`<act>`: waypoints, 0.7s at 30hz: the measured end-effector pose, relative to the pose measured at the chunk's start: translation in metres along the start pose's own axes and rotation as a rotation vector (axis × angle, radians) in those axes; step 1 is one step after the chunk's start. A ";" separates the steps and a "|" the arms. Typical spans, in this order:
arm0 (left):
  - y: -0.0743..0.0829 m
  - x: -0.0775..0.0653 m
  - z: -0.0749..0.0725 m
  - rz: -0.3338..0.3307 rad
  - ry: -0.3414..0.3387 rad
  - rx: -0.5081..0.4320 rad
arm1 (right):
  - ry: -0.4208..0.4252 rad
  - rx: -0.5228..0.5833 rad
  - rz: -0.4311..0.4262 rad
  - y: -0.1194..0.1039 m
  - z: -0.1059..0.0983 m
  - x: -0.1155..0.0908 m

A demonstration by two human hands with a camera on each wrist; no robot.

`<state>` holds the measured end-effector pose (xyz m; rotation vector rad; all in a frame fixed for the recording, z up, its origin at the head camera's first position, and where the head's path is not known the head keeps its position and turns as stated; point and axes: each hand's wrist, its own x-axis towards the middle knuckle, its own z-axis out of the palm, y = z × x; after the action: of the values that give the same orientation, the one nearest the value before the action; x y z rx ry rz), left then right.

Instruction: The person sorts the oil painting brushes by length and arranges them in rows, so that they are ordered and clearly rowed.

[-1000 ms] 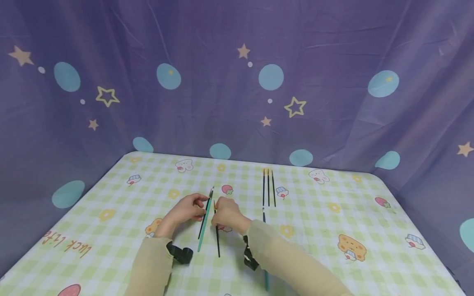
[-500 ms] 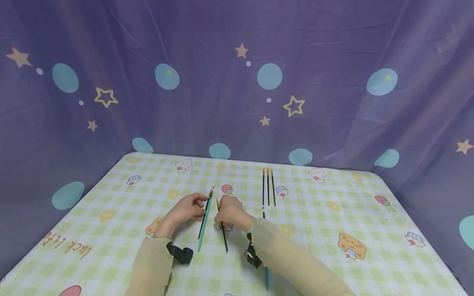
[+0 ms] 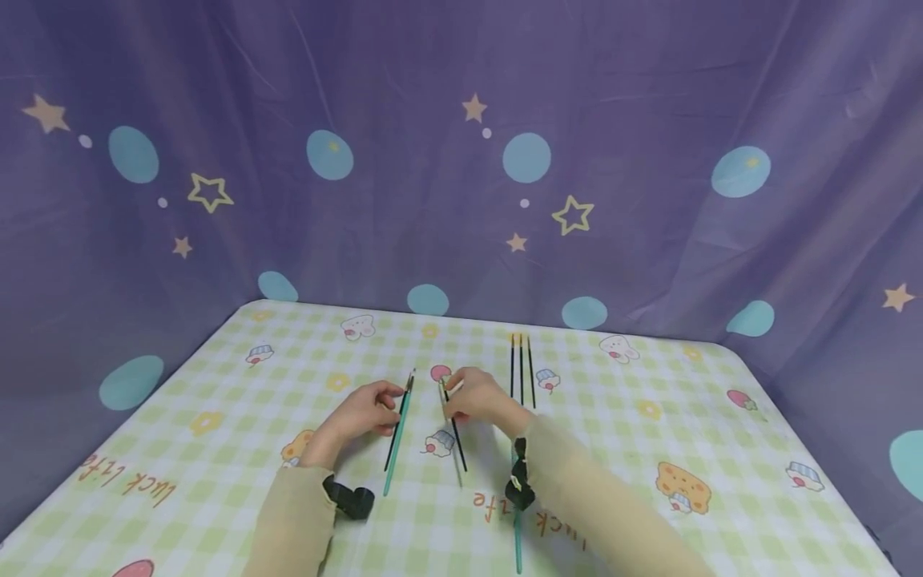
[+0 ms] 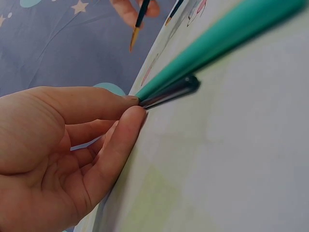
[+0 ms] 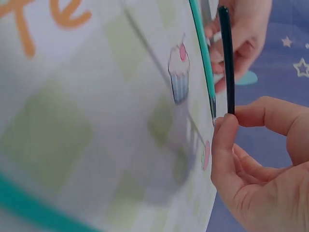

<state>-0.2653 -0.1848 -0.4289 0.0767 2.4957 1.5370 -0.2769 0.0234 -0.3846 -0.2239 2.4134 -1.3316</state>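
Right hand (image 5: 270, 154): thumb and forefinger pressed together on a slim black-handled paintbrush (image 3: 459, 445). Brush held aslant, off the cloth, its shadow thrown just beside it.

Left hand (image 4: 63, 135): thumb and forefinger pinched on two brushes lying close together, a thicker teal-handled paintbrush (image 3: 397, 449) and a thin dark-handled paintbrush (image 3: 391, 449).

Writing: "luck life", in orange-red lettering (image 3: 131, 485), is printed upside down near the left side of the green-and-white checked tablecloth (image 3: 735, 449). The same words are repeated below the right hand, partly covered by a black wrist-worn device (image 3: 519, 487). In the right wrist view, large orange letters are cropped at the top left corner.

Edges and room: a strip of cloth is left between the hands. To the right of the raised brush, three thin black paintbrushes (image 3: 521, 373) are laid side by side toward the far edge; nearer, a second teal-handled paintbrush (image 3: 518, 545) is partly hidden by the right wrist. Beyond the row, a broad stretch of printed cloth runs to the right edge. Behind the rounded far corners, a purple curtain with stars and pale blue ovals (image 3: 634, 240) is hung.

Between views: the golden tip of the right hand's brush is shown plainly from the left wrist, as is the rounded end of the left hand's dark brush; both are tiny from the head.
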 end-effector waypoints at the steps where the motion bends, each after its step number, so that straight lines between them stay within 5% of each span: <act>1: 0.000 -0.001 0.000 0.002 -0.003 0.001 | 0.000 0.026 -0.005 0.002 -0.004 0.000; 7: 0.000 -0.003 -0.001 0.010 -0.005 -0.001 | 0.021 0.156 -0.010 0.012 -0.028 0.000; 21: 0.003 -0.004 0.000 -0.005 0.000 0.007 | 0.118 0.189 0.060 0.039 -0.082 0.002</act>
<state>-0.2615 -0.1840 -0.4253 0.0723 2.4995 1.5259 -0.3100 0.1077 -0.3780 -0.0226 2.3479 -1.5744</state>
